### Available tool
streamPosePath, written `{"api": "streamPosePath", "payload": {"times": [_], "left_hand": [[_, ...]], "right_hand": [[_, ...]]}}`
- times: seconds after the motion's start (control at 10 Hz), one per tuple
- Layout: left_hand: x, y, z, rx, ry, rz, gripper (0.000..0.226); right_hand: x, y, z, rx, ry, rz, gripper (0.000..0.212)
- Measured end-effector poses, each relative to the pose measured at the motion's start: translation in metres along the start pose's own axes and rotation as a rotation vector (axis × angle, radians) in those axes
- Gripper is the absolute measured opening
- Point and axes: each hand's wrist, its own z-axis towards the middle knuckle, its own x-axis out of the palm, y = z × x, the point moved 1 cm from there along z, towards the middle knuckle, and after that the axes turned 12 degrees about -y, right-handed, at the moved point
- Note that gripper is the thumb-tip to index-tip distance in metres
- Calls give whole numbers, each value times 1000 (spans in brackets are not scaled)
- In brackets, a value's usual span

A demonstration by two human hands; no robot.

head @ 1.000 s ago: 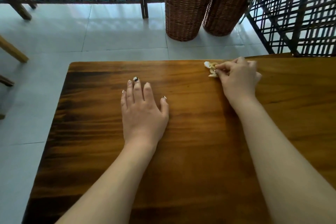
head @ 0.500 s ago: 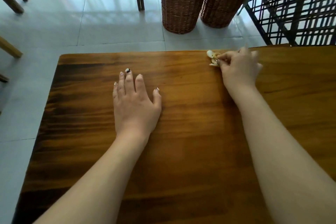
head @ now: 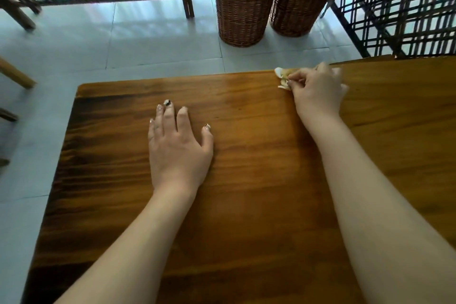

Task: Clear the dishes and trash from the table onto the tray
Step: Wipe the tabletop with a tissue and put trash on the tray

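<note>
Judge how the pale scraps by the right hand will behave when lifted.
Probably light: the scraps look small and thin. Likely to scatter: they seem to be several loose pieces, and the right hand pinches them at one side.

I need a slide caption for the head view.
Right hand pinches pale scraps at far edge of brown wooden table; left hand rests flat.
</note>
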Motion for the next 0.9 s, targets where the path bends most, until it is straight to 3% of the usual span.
{"api": "streamPosePath", "payload": {"times": [0.2,0.3,0.5,0.6,0.8,0.9], "left_hand": [[-2,-1,-1,-7,3,5,60],[-2,-2,0,-8,1,5,60],[-1,-2,0,-16,-15,-3,58],[-1,-2,1,-20,-21,-26,58],[0,-2,0,-6,-31,-10,59],[1,-2,-1,-6,-31,-11,59]], "right_hand": [[-10,-1,-41,-139,28,22,20],[1,25,-27,-163,80,55,22],[27,102,-43,-418,162,70,23],[21,86,-43,-390,125,6,22],[-2,26,-21,-4,47,-31,22],[3,42,-28,8,6,-32,22]]}}
